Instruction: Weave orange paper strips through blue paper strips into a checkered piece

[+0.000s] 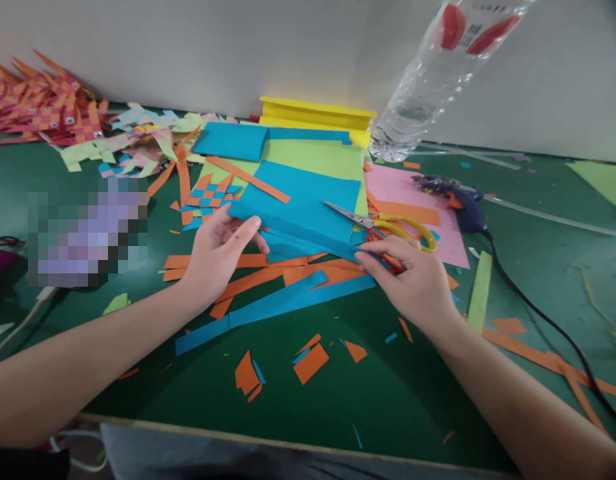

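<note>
A blue sheet of paper (303, 190) with a folded lower edge lies between my hands. My left hand (221, 250) grips its left end, thumb over the fold. At the fold's right end, my right hand (413, 280) pinches the paper between thumb and fingers. Scissors (355, 217) with yellow handles lie on the sheet's right side, blades pointing left, just beyond my right hand. An orange strip (271, 187) rests across the sheet's top. Below the hands lie loose blue strips (278, 307) and orange strips (253, 283).
A glue gun (455, 197) with a black cord sits at right on pink paper (413, 190). Behind stand a tilted water bottle (418, 100) and folded yellow paper (313, 113). Woven paper fish (48, 110) pile up back left, near a blurred-out device (88, 233). Scraps (311, 363) litter the green table (188, 393).
</note>
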Demonstrator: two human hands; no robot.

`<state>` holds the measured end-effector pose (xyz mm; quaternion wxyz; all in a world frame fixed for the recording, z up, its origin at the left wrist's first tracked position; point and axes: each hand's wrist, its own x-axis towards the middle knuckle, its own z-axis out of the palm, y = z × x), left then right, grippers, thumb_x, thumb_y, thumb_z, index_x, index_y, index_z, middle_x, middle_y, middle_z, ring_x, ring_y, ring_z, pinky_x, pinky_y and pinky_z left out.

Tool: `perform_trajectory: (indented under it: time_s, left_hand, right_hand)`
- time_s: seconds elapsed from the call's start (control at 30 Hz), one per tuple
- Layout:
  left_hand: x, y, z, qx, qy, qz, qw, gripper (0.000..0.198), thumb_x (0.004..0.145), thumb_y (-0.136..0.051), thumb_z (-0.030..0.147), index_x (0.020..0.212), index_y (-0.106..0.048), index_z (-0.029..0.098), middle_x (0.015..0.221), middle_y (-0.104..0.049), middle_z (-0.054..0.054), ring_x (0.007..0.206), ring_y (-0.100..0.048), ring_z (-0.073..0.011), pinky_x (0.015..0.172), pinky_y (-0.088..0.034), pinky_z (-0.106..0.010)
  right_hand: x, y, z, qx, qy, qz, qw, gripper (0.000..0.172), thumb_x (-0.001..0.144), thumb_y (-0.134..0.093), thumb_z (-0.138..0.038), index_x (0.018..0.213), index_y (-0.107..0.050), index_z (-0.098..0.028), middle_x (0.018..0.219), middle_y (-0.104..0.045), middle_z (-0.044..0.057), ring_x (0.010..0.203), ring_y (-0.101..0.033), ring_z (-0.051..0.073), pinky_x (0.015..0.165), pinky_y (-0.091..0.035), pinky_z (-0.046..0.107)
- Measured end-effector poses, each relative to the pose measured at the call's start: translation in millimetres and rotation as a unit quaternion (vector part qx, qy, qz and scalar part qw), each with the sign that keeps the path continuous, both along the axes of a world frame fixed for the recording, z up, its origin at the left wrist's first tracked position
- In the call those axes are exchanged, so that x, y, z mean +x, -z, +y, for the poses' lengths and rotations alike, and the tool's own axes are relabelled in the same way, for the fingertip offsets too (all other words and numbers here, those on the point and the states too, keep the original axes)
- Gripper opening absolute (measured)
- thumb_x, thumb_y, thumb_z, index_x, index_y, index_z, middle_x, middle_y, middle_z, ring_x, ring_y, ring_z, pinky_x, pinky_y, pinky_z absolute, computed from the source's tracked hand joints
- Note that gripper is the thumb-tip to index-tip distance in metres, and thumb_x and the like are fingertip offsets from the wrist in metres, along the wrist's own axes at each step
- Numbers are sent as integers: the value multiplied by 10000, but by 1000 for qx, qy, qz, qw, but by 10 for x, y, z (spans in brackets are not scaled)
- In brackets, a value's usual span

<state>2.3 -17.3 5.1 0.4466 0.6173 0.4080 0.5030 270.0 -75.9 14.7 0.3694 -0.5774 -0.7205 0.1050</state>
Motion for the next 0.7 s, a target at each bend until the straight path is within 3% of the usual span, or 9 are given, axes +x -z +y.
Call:
perform_trajectory:
  time_s: [0.13, 0.23, 0.4, 0.47, 0.53, 0.7]
  left_hand:
    - [-48, 48, 64, 89, -70, -16, 993, 115, 903, -590, 307, 999, -541, 267, 1070, -578, -39, 911, -617, -179, 811, -541, -361]
    - [-78, 32, 89, 173, -96, 12, 980, 185, 897, -600, 269, 1068, -530, 262, 1096, -557, -55, 983, -578, -191, 886, -498, -382]
    - [-54, -67, -5, 289, -39, 139, 947, 239, 897, -540, 187, 1128, -506, 240, 1094, -567, -73, 1042, -564, -226, 934, -460, -437]
    - [-22, -98, -78, 326, -3, 277, 904, 204, 892, -522, 154, 1083, -524, 227, 1096, -611, -74, 1084, -567, -248, 973, -409, -464]
    - [6, -112, -140, 353, 28, 342, 871, 221, 894, -513, 141, 1099, -517, 223, 1095, -639, -66, 1065, -591, -242, 1019, -351, -490]
    - [-3, -114, -152, 366, 57, 388, 844, 174, 905, -521, 161, 1076, -540, 187, 1032, -670, -74, 1024, -613, -231, 1022, -327, -459]
  right_hand:
    - [16, 8, 32, 8, -25, -18, 999, 103, 882, -608, -280, 898, -707, -259, 651, -684, -28, 670, -621, 177, 853, -428, 420]
    - [19, 16, 38, 12, -26, -45, 999, 123, 890, -599, -286, 929, -712, -256, 648, -674, -26, 644, -601, 170, 862, -418, 426]
    - [5, 19, 22, 13, -1, -71, 997, 155, 889, -596, -339, 924, -719, -253, 719, -686, 13, 733, -604, 205, 786, -440, 396]
    - [-1, 19, 16, 14, 9, -77, 997, 164, 887, -593, -360, 914, -721, -261, 718, -683, 19, 765, -607, 218, 748, -445, 381]
    - [-3, 19, 10, 9, 9, -81, 997, 170, 889, -585, -366, 910, -721, -265, 712, -681, 20, 774, -608, 222, 730, -448, 376]
    - [-1, 21, -2, 8, 21, -63, 998, 158, 882, -595, -325, 953, -713, -248, 716, -697, 24, 829, -613, 235, 744, -470, 372]
